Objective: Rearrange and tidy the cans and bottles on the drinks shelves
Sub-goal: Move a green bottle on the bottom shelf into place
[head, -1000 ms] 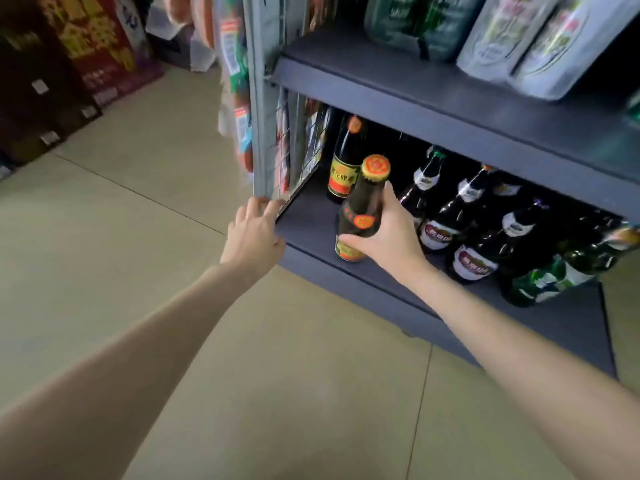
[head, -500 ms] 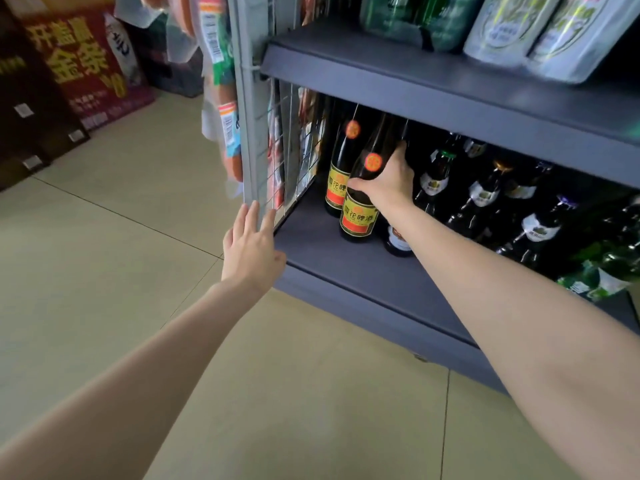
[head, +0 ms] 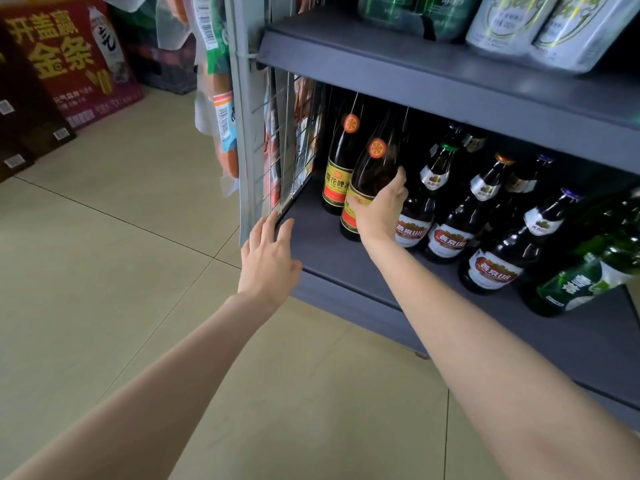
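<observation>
Two hands reach toward a grey bottom shelf (head: 311,244) of beer bottles. The right hand (head: 379,211) grips a dark brown bottle (head: 372,178) by its yellow label, standing just beside a matching bottle (head: 341,157) at the shelf's left end. The left hand (head: 268,263) lies open, fingertips on the shelf's front corner.

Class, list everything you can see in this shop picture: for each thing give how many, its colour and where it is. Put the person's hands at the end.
Yellow-label bottles: two, dark brown with orange neck seals, left end of the bottom shelf; the front one is held.
Red-and-white-label bottles: at least four, dark, middle of the bottom shelf.
Green bottles: at least one, right end of the bottom shelf; blurred.
Can packs: green and silver-white, upper shelf; count unclear.
Shelf unit: one, grey-blue.
Wire rack: one, grey, at the shelf's left end, hung with packets.
Cartons: red and dark, on the floor at left.
Left hand: touches the rack's lower corner.
Right hand: grips the front yellow-label bottle.
</observation>
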{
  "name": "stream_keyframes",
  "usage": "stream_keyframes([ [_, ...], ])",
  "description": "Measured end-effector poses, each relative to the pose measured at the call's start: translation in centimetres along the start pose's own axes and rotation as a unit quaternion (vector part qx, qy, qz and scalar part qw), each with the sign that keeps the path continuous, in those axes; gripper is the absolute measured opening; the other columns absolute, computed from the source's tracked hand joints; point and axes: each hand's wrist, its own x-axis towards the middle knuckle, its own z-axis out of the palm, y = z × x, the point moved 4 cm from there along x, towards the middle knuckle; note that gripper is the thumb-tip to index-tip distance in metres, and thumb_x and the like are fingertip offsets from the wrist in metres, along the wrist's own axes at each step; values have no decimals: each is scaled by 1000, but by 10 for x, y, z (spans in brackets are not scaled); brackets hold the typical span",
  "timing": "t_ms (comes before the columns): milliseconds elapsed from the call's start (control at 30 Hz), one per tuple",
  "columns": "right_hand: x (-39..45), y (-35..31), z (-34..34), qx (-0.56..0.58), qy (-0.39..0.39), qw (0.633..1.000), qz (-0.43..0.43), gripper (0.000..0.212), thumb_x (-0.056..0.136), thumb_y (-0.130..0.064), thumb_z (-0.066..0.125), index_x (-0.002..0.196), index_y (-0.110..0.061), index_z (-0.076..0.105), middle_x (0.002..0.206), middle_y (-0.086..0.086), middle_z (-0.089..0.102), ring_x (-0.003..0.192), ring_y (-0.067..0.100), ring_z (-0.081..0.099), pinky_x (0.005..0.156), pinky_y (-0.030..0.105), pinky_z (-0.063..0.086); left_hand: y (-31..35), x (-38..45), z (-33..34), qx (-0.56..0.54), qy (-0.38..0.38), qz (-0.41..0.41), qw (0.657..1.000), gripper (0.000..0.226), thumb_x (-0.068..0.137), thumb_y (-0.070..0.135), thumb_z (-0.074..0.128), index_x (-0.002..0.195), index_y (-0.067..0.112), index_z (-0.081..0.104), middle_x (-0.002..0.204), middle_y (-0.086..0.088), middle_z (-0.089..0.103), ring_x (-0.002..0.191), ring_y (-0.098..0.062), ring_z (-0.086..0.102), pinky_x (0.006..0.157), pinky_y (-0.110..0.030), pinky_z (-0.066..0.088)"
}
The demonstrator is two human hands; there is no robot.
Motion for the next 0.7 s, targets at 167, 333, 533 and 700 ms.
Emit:
stream_keyframes([
  [167, -60, -28, -49, 26, -31, 999, -30, 66, 82, -9, 67, 138, -10, 32, 133, 9, 40, 117, 22, 49, 99, 29, 42, 19, -16, -39, -59, 37, -1, 998, 56, 82, -1, 49, 136, 8, 39, 138, -13, 37, 120, -32, 41, 97, -39, 29],
  [333, -122, -155, -197, 13, -93, 958, -269, 39, 84, -5, 57, 121, -10, 47, 118, -5, 47, 108, 8, 52, 90, 27, 47, 102, -24, -192, -129, 109, 146, 975, 49, 72, -1, 44, 121, 8, 43, 111, -9, 50, 97, -13, 51, 77, -24, 28],
  [533, -53, -394, -389, -102, -9, 920, -379, 36, 87, -9, 52, 121, -11, 43, 122, 5, 40, 115, 22, 44, 97, 37, 43, 227, 28, -428, 5, 99, 303, 948, 49, 71, 15, 35, 120, 8, 41, 108, -15, 54, 90, -26, 45, 78, -34, 30],
  [700, -12, -597, -520, -160, 95, 889, -418, 35, 85, -2, 54, 119, -1, 47, 120, 21, 44, 115, 28, 44, 95, 43, 44, 319, 44, -626, -43, 102, 294, 950, 46, 77, -4, 51, 123, -1, 45, 108, -18, 51, 74, -38, 57, 64, -39, 43],
])
